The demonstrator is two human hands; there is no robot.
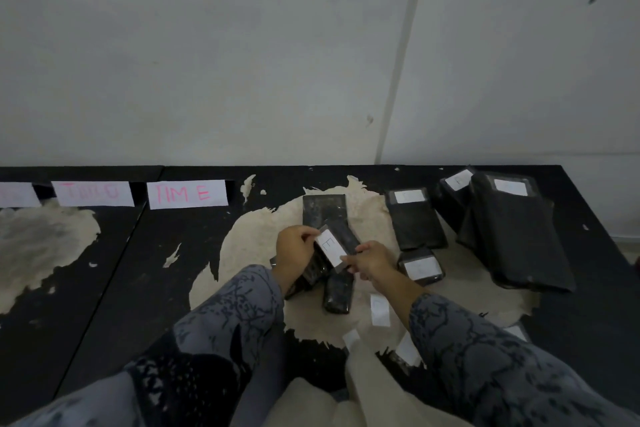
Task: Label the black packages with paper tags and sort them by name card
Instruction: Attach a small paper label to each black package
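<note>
My left hand (296, 250) pinches the top corner of a paper tag (329, 248) marked E, and my right hand (372, 260) pinches its lower end, holding it against a black package (341, 243) above the desk (145, 270), right of the name cards (187, 194).

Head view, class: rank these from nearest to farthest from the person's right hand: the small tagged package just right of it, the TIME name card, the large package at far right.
From the right hand:
1. Small tagged package, just to its right.
2. Large package, far right.
3. TIME name card, back left by the wall.
</note>
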